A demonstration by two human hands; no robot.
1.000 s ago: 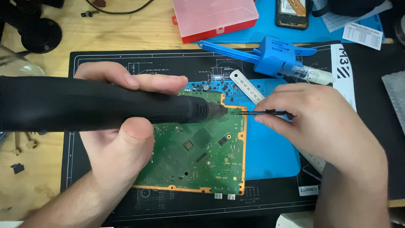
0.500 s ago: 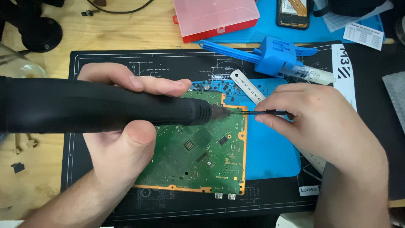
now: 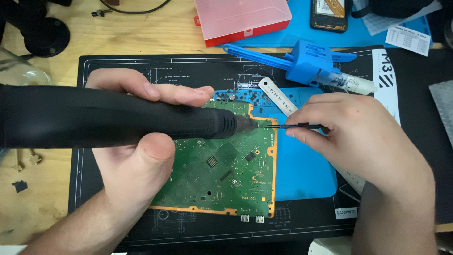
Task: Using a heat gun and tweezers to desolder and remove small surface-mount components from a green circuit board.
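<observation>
The left hand [image 3: 137, 156] is wrapped around the thick black body of a rotary tool [image 3: 118, 123], its fingers [image 3: 155, 92] curled over the top and the thumb pressed up from below, so the tool lies roughly level across the view with its narrow nose pointing right. The right hand [image 3: 358, 141] pinches a thin black bit [image 3: 295, 126] between thumb and fingertips, the bit running straight from that grasp into the tool's nose, so both hands are closed on something. Beneath the tool lies a green circuit board [image 3: 226, 174] with an orange edge, flat on a blue silicone pad [image 3: 302, 174], which in turn rests on a black work mat [image 3: 118, 71] printed with fine white lines. The mat sits on a wooden surface [image 3: 141, 33]. A steel ruler [image 3: 278, 97] lies slanted on the mat just above the board, its lower end passing under the right hand. Further back, a blue plastic holder [image 3: 306, 63] grips a pale tube [image 3: 354, 82], and a red and clear parts box [image 3: 240, 16] stands near the far edge. A phone with its back open [image 3: 330, 14] lies on another blue pad at the top right, beside a white paper slip [image 3: 408, 40]. A round black stand base [image 3: 45, 35] sits at the top left, and a few small screws [image 3: 26, 160] lie on the wood at the left.
</observation>
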